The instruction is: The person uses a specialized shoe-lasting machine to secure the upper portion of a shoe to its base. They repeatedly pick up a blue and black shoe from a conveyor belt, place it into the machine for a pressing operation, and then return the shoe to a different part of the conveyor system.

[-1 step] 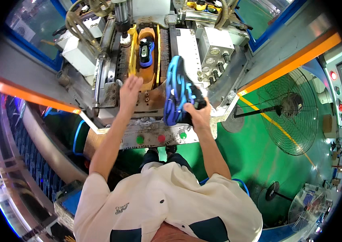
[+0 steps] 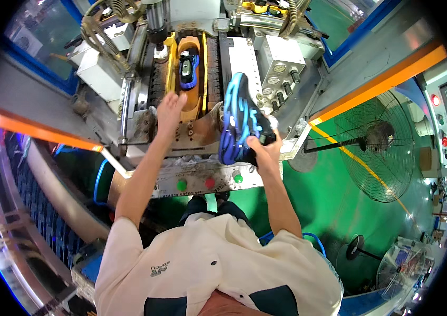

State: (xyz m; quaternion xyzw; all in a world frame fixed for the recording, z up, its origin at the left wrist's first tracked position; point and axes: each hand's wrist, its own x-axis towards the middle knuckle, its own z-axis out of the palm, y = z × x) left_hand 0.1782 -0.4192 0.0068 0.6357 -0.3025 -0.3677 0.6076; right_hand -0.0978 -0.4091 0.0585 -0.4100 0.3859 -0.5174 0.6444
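Note:
A black shoe (image 2: 240,121) with light-blue and purple-blue sides is held up in front of the machine, toe upward. My right hand (image 2: 265,150) grips it at the heel end, thumb across the near side and the other fingers hidden behind. Left of it, my left hand (image 2: 171,113) hovers empty over the front of the machine, fingers partly stretched and apart. Beyond that hand, a second black shoe with a blue sole (image 2: 187,68) lies in an orange-brown cradle (image 2: 192,109) between yellow side rails (image 2: 172,63). Neither hand touches the second shoe.
A metal press cylinder (image 2: 155,23) stands beside the cradle's far left. To the right is a gauge-and-knob box (image 2: 282,58). Green and red buttons (image 2: 210,183) line the front panel. Orange-edged frames flank the machine; a caged fan (image 2: 379,145) stands at right.
The held shoe and my right hand have shifted slightly right. My left hand's fingers are a little more bent. The second shoe stays in its cradle.

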